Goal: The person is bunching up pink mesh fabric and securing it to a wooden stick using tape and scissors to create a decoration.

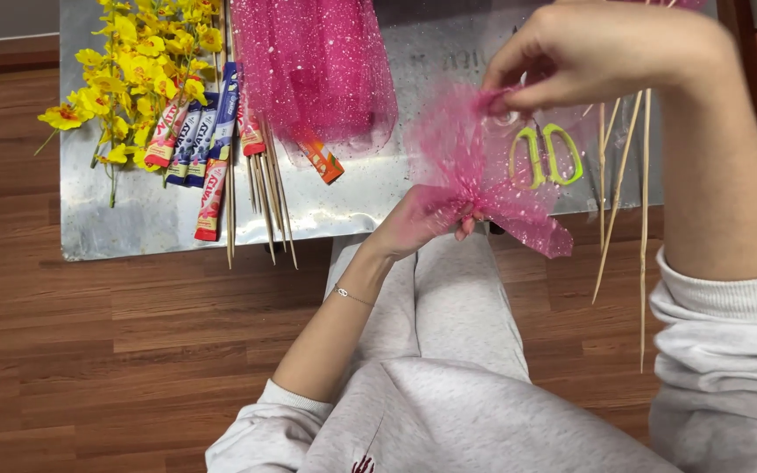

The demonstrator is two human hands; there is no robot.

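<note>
A gathered piece of glittery pink mesh fabric is held above the lap, at the near edge of the silvery metal table. Its lower part is clasped in the left hand, while its top is pinched shut by the right hand. No skewer is fitted yet; thin wooden skewers and wrapped candy sticks lie unused.

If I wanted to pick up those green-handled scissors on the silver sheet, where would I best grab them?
Probably by the two lime-green handle loops of the scissors, coming from above on the near side. The loops lie flat on the silver sheet and show clearly; the blades are hidden behind the pink glitter tulle and the right hand, so their direction is unclear.
</note>
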